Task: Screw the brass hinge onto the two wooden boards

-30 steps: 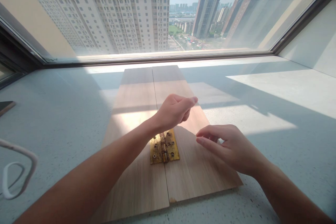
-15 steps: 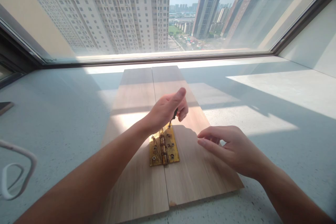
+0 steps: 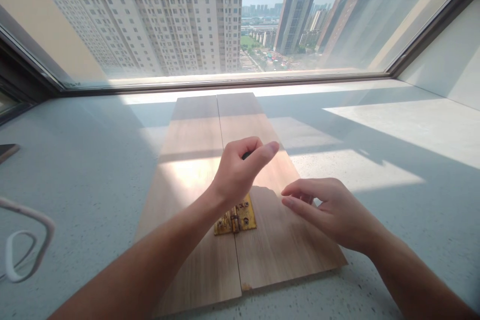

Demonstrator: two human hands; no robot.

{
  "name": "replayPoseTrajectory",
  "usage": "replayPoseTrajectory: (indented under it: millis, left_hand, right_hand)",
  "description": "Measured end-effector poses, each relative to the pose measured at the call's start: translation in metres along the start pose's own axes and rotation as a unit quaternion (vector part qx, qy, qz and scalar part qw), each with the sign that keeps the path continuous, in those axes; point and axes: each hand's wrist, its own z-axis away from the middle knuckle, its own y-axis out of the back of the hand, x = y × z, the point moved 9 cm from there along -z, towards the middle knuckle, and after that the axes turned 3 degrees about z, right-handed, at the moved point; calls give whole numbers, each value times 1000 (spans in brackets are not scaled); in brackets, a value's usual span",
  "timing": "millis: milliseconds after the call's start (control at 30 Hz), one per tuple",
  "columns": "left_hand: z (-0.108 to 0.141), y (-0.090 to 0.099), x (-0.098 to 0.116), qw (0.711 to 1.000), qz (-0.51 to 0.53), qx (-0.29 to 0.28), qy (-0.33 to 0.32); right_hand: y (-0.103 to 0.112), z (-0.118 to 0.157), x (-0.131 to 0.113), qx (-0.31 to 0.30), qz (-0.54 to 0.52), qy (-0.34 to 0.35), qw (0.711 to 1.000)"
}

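My left hand [image 3: 242, 167] is closed around a dark handle [image 3: 246, 155], most of which its fingers hide. It is above the upper part of a worn golden hinge [image 3: 247, 215], covering that part from view. The hinge lies across the seam between two pale wooden boards [image 3: 288, 255], and screw heads show in its lower part. My right hand [image 3: 322, 205] hovers at or rests on the right board's edge, thumb and fingers slightly apart, with nothing visible between them.
A white cable [image 3: 47, 237] loops at the left on the speckled sill [image 3: 93, 160]. A dark flat object [image 3: 7, 151] lies at the far left edge. Behind the boards runs the window frame [image 3: 225, 88], with tall buildings outside.
My left hand has turned around the handle and come slightly nearer, covering more of the hinge; the tool's shaft is now hidden. My right hand has barely moved.
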Motion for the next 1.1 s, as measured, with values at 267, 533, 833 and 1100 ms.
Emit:
replayPoseTrajectory:
  millis: [267,533,833,1100]
  left_hand:
    - [-11,7,-6,1000,28,-10,0]
    - [-19,-1,-10,992,60,-103,38]
    - [-19,-9,-15,988,51,-134,49]
    - [-19,4,8,987,-38,-154,-35]
  right_hand:
    - [3,-1,18,40,-123,-31,991]
    - [-4,-4,15,-31,-540,-54,839]
    - [-15,-8,16,-69,-554,-66,827]
    - [-13,-13,4,-31,-465,-2,885]
